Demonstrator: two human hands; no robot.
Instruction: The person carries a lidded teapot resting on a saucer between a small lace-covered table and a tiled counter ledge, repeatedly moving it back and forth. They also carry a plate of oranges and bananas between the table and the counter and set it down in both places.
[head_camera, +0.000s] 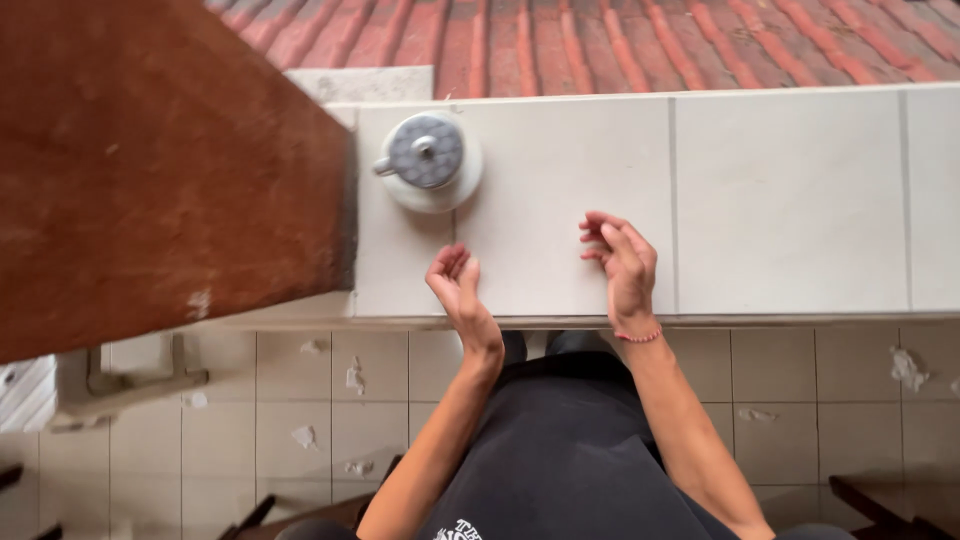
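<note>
left hand (458, 285) hovering edge-on, fingers apart, holding nothing | right hand (625, 262) hovering, fingers curled loose, holding nothing | round grey-topped white container (428, 160) sitting far-left on tiled ledge (790, 200), spout pointing left | left hand is nearer

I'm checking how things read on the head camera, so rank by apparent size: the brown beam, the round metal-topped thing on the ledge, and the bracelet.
1. Brown beam, by far the largest, though it is nearest the camera, which inflates it.
2. Round thing.
3. Bracelet on the right hand, the smallest.
</note>
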